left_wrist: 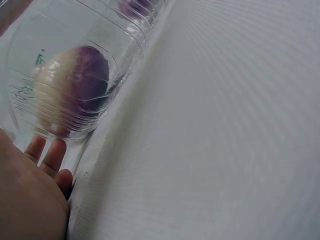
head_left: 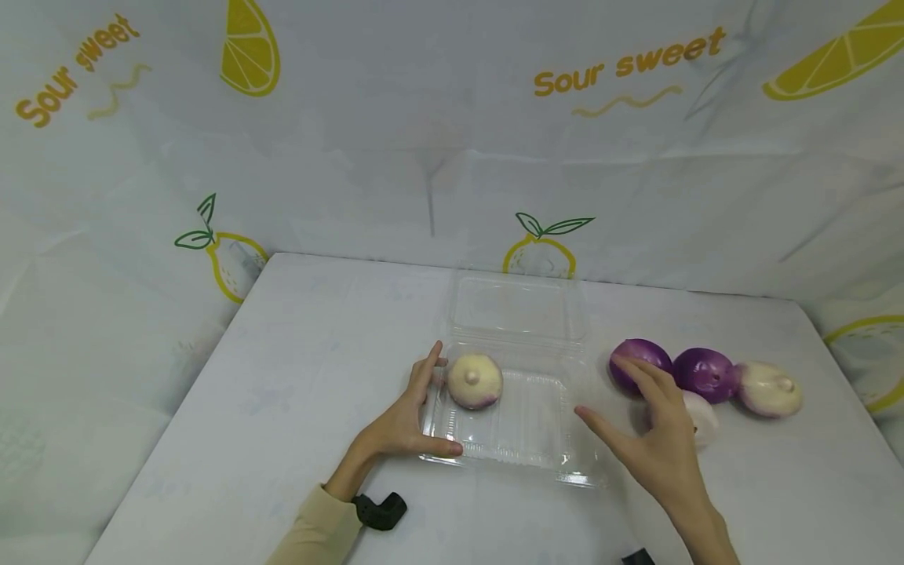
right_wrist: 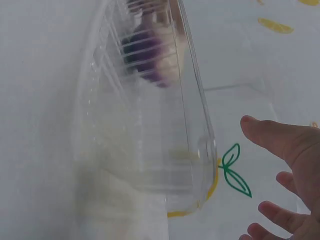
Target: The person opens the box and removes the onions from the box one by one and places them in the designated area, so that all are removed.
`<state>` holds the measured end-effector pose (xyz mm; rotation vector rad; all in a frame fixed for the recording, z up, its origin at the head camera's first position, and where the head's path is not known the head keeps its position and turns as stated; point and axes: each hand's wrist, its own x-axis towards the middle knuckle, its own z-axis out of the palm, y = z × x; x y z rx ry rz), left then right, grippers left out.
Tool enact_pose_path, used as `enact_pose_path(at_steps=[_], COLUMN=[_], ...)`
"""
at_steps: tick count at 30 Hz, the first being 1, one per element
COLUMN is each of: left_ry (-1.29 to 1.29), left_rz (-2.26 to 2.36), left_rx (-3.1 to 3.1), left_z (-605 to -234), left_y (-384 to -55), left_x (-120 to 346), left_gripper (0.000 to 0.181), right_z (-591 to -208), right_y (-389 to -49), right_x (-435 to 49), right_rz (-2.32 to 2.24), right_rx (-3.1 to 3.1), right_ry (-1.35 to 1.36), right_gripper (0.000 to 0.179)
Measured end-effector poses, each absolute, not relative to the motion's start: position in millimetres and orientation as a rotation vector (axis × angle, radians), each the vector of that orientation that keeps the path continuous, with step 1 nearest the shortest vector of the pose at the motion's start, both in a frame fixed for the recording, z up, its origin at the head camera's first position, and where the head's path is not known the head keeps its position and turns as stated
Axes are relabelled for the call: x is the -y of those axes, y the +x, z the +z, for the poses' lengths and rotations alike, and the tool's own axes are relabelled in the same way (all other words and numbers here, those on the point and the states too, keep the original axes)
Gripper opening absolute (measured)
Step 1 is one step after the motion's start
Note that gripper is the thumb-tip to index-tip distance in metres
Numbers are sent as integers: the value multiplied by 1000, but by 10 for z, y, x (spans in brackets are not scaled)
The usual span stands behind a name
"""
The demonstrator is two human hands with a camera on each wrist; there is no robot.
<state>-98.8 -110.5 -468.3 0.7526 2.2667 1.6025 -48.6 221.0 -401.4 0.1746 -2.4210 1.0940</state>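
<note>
A clear plastic clamshell container [head_left: 523, 420] lies on the table with its lid [head_left: 519, 310] folded back. In its left side sits a white-and-purple onion [head_left: 475, 382], seen through the wall in both wrist views. My left hand [head_left: 406, 420] is spread along the container's left end, its fingertips [left_wrist: 54, 152] right at the wall and its thumb over the front left corner. Off the container's right end, my right hand [head_left: 660, 439] holds nothing; its thumb and fingers are spread apart. It partly covers a white onion [head_left: 701, 418] in the head view.
Right of the container lie a purple onion [head_left: 636, 357], a second purple onion [head_left: 705, 375] and another white-and-purple onion [head_left: 770, 388], close together. A white backdrop [head_left: 395, 157] with lemon prints rises behind the table's back edge.
</note>
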Motion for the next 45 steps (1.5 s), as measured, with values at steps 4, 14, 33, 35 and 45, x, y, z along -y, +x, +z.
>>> enact_pose_path(at_steps=[4, 14, 33, 35, 45], left_ry=[757, 771, 781, 779, 754], left_rz=[1604, 1619, 1610, 1607, 1608], left_rx=[-2262, -2257, -2256, -2254, -2264], left_z=[-4680, -4693, -4710, -4706, -4694], left_y=[-991, -991, -996, -995, -987], left_x=[1107, 1104, 1106, 1105, 1110], left_gripper=[141, 143, 142, 142, 142], right_z=[-4017, -4153, -4293, -4304, -4327], right_y=[-536, -684, -895, -906, -934], right_x=[-2017, -1564, -1093, -1072, -987], right_rz=[1097, 1199, 1239, 1226, 1171], right_rx=[2452, 2503, 2692, 2706, 2739], right_ry=[221, 364, 401, 401, 385], right_gripper=[79, 78, 80, 81, 83])
